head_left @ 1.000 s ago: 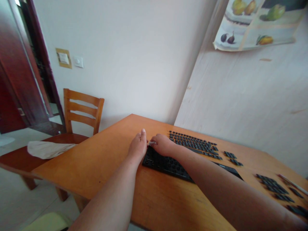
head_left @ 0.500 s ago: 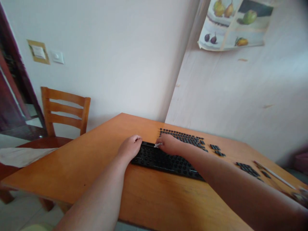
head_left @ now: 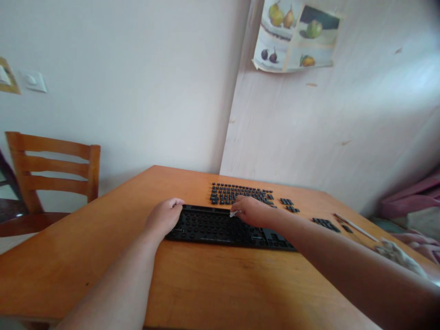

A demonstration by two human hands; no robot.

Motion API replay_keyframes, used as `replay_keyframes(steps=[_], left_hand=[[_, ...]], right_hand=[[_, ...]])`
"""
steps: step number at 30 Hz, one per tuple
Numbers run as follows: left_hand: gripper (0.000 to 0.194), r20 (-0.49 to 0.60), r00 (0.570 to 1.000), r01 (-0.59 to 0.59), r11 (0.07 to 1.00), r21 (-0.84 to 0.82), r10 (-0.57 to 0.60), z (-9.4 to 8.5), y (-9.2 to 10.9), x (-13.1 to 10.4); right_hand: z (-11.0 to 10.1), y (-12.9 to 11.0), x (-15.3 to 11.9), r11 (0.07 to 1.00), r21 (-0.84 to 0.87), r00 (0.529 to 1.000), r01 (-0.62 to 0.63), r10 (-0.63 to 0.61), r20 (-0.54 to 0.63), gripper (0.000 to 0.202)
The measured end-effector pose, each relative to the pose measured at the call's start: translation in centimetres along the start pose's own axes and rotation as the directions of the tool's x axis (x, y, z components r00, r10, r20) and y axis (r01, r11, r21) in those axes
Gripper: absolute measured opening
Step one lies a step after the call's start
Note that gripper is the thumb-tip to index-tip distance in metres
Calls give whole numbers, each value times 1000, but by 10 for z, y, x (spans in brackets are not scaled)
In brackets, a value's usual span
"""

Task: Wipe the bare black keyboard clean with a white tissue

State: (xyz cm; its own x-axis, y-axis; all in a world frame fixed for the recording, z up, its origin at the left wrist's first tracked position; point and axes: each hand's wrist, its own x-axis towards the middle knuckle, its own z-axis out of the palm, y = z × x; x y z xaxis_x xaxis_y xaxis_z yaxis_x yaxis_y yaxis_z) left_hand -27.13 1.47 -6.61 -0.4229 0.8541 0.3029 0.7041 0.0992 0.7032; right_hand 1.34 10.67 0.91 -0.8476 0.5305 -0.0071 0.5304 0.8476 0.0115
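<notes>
A black keyboard (head_left: 206, 227) with its keycaps off lies flat on the wooden table, its bare key sockets showing. My left hand (head_left: 164, 219) is closed round its left end, thumb on the top corner. Over the upper middle of the board, my right hand (head_left: 251, 211) pinches a small white tissue (head_left: 234, 213) against the strip along the far edge. The right forearm hides part of the keyboard's right end. Just beyond the board, loose black keycaps (head_left: 237, 192) lie in rows, partly behind my right hand.
Smaller keycap groups (head_left: 326, 224) sit farther right, near a long thin stick (head_left: 357, 228) and a crumpled cloth (head_left: 400, 256). A wooden chair (head_left: 57, 167) stands left of the table (head_left: 220, 284). The wall bounds the far side, with fruit pictures (head_left: 295, 39) hanging on it.
The camera view has turned to the right. My right hand has slid rightward along the keyboard's far edge with the tissue, away from my left hand, which still grips the left end.
</notes>
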Motion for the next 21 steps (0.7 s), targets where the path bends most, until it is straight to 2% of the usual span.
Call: replay_keyframes(steps=[8, 13, 21], left_hand=[[32, 13, 1000, 21, 1000, -3, -21, 3, -7, 4], [33, 15, 1000, 24, 1000, -4, -24, 3, -8, 6], [33, 7, 1000, 17, 1000, 9, -17, 3, -12, 8]], right_hand=[[2, -8, 8, 998, 61, 999, -23, 26, -44, 30], [0, 10, 2, 1000, -4, 1000, 27, -27, 6, 25], [2, 43, -35, 997, 12, 997, -80, 80, 13, 25]])
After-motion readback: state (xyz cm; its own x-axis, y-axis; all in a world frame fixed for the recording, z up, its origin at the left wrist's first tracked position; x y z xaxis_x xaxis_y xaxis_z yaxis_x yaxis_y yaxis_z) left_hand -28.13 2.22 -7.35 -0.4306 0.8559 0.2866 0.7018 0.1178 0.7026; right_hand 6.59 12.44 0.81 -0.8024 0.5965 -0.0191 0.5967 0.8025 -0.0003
